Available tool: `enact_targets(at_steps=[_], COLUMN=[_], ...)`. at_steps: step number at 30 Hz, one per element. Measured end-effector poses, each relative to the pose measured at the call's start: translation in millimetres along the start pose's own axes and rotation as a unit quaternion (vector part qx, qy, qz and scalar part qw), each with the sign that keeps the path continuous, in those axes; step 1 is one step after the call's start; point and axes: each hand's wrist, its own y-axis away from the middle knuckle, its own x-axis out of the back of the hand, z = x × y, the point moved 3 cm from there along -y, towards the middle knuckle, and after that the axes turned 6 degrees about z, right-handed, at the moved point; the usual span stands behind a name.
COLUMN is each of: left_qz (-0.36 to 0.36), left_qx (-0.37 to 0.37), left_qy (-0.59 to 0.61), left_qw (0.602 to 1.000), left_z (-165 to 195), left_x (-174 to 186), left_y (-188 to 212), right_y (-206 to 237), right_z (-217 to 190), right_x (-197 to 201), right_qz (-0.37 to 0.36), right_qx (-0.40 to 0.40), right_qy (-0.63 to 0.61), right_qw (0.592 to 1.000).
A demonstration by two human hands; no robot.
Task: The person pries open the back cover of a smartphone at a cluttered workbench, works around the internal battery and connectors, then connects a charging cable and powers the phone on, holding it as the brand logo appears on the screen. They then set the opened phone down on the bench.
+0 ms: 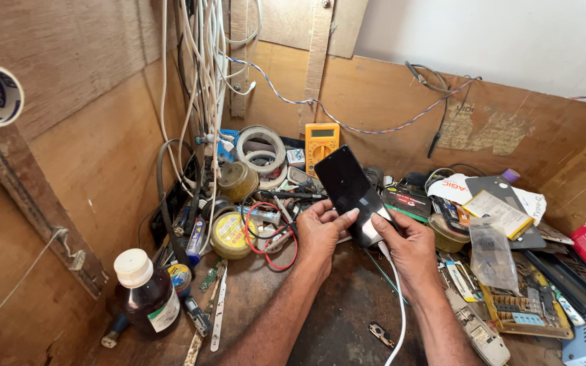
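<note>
Both hands hold a black smartphone with a dark screen, tilted up above a cluttered workbench. My left hand grips its lower left edge, thumb lying across the bottom of the glass. My right hand holds the bottom right corner, where a white cable runs from the phone's base down toward me. A red wire loop lies just left of my left hand.
A yellow multimeter and tape rolls stand at the back. Round tins and a brown bottle sit on the left. Circuit boards, plastic bags and packages crowd the right. Cables hang down the wooden wall.
</note>
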Motion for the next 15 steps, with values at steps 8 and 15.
enact_targets(at_steps=[8, 15], left_qz=[-0.015, -0.029], left_qx=[-0.006, 0.015], left_qy=[-0.006, 0.030], left_qw=[1.000, 0.999], left_z=[4.4, 7.7], left_x=[-0.5, -3.0], left_y=[3.0, 5.7], right_y=[0.4, -4.6], right_z=[-2.1, 1.9], right_x=[0.3, 4.5], right_qz=[0.000, 0.004], right_qx=[-0.044, -0.088], right_qy=[-0.044, -0.091], right_qw=[0.998, 0.992])
